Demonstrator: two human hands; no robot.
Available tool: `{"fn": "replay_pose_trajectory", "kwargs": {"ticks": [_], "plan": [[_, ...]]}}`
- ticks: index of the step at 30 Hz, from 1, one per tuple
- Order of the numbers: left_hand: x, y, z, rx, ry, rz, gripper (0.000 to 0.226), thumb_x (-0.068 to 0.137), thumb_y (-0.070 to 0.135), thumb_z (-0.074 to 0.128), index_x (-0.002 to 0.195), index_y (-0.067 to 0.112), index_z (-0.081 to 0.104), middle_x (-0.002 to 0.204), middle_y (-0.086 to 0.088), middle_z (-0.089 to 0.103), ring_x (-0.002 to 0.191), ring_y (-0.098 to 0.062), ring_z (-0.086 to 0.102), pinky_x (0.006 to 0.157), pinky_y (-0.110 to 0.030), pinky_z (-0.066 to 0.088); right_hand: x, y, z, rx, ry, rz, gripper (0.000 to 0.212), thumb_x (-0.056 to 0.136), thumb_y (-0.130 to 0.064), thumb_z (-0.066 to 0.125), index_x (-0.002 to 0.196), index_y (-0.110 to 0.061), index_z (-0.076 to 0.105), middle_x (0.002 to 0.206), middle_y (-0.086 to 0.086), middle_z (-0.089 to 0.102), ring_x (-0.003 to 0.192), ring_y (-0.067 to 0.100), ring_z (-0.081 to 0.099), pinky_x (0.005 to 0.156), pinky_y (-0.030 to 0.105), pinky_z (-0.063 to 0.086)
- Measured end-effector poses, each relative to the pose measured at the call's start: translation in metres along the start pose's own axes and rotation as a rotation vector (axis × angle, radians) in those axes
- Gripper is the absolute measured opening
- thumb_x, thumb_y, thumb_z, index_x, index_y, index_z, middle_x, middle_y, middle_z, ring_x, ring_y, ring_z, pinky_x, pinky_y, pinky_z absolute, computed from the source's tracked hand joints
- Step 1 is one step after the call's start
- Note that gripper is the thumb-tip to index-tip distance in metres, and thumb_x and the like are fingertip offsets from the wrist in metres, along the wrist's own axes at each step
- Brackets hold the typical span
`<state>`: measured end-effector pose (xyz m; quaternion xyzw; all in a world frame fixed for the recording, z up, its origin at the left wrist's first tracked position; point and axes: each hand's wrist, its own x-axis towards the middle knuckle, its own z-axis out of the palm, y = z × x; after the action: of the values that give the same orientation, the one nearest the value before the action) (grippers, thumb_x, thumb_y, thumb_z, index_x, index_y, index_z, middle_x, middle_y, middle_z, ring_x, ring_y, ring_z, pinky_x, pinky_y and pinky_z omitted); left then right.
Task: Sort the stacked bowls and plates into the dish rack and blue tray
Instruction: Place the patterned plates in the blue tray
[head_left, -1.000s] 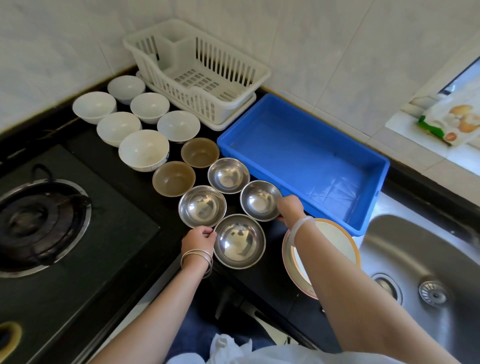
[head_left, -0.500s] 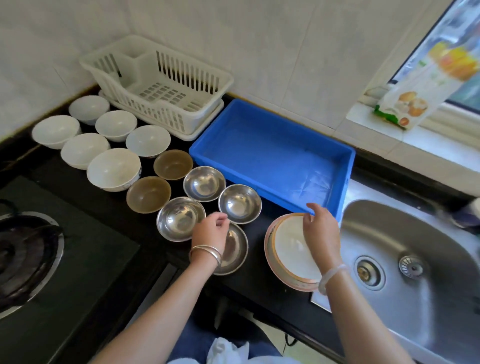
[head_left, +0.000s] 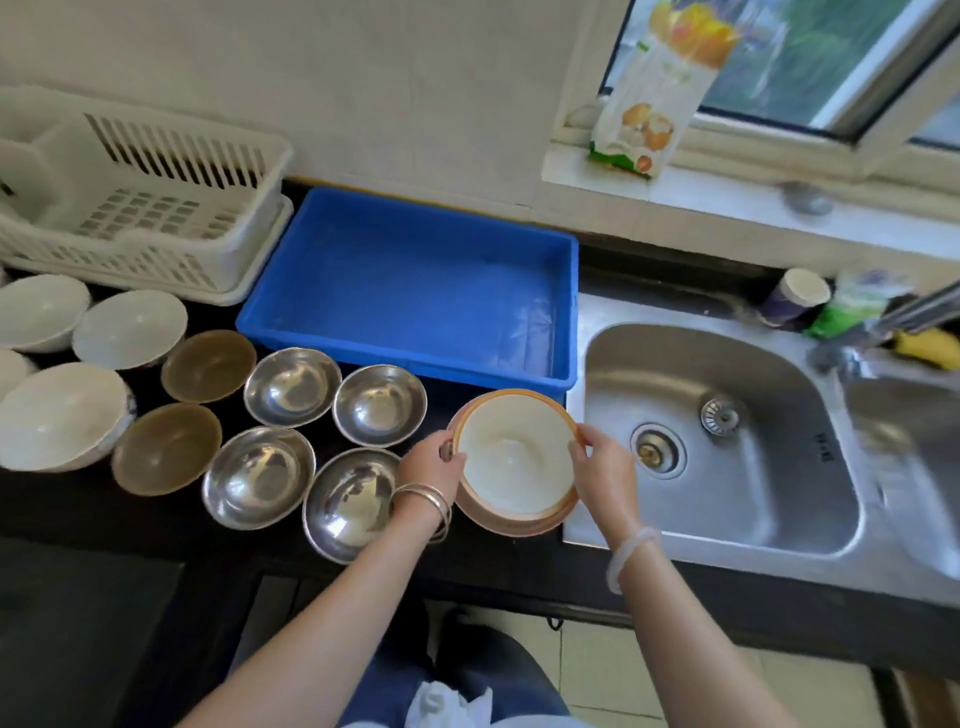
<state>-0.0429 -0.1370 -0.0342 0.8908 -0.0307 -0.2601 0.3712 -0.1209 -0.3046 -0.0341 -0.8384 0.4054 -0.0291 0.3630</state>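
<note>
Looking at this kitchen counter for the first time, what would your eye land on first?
The stack of plates, orange-rimmed, is at the counter's front edge beside the sink, with the left hand gripping its left rim and the right hand its right. Just behind it lies the bright blue tray, and four steel bowls shine to the left.

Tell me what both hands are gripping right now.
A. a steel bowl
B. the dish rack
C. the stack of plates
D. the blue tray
C: the left hand and the right hand each curl their fingers over opposite edges of the stack of plates beside the sink.
</note>
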Motion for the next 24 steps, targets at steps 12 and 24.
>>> {"fn": "replay_pose_trajectory", "kwargs": {"ticks": [12, 24], "plan": [[0.014, 0.004, -0.004, 0.042, 0.072, 0.039, 0.025, 0.088, 0.006, 0.047, 0.107, 0.015, 0.061, 0.094, -0.003, 0.066, 0.079, -0.018, 0.055, 0.071, -0.031, 0.046, -0.025, -0.002, 0.009, 0.137, 0.012, 0.159, 0.02, 0.091, -0.02, 0.06, 0.108, -0.013, 0.07, 0.083, -0.004, 0.063, 0.066, 0.001, 0.053, 0.055, 0.01, 0.035], [0.021, 0.044, -0.017, -0.015, -0.005, 0.117, 0.029, 0.081, 0.005, 0.051, 0.104, 0.017, 0.064, 0.097, -0.001, 0.07, 0.088, -0.023, 0.063, 0.08, -0.035, 0.054, -0.014, -0.004, -0.039, 0.26, 0.096, 0.218, 0.019, 0.08, -0.016, 0.067, 0.097, -0.017, 0.074, 0.085, -0.001, 0.074, 0.081, 0.021, 0.069, 0.079, 0.043, 0.058]]}}
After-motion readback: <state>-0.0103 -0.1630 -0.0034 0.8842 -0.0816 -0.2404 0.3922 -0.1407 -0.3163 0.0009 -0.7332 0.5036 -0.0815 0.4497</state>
